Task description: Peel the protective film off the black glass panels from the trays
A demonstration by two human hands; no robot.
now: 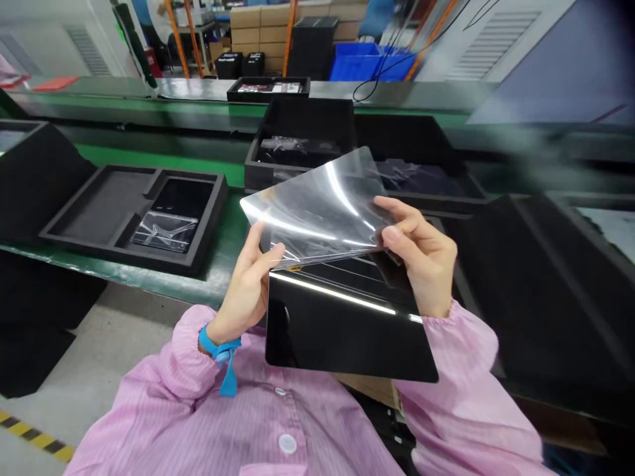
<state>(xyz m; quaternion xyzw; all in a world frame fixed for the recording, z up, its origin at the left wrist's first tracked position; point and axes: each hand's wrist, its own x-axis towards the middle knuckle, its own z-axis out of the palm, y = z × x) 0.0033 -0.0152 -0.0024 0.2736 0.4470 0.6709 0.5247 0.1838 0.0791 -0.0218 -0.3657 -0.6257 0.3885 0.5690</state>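
Note:
I hold a glossy black tablet (347, 330) close to my chest, screen up. A clear protective film (317, 205) is lifted off its far edge and bends upward. My left hand (248, 284) grips the tablet's left edge, thumb on the film's near corner. My right hand (421, 254) pinches the film's right side at the tablet's far right corner. Both sleeves are pink; a blue wrist strap (221, 350) is on my left wrist.
A green conveyor bench (218, 264) runs across in front. On it sit black foam trays: one at left (133, 215) with a bagged part, others behind (302, 142) and at right (546, 284). Cardboard boxes and blue bins (367, 63) stand at the back.

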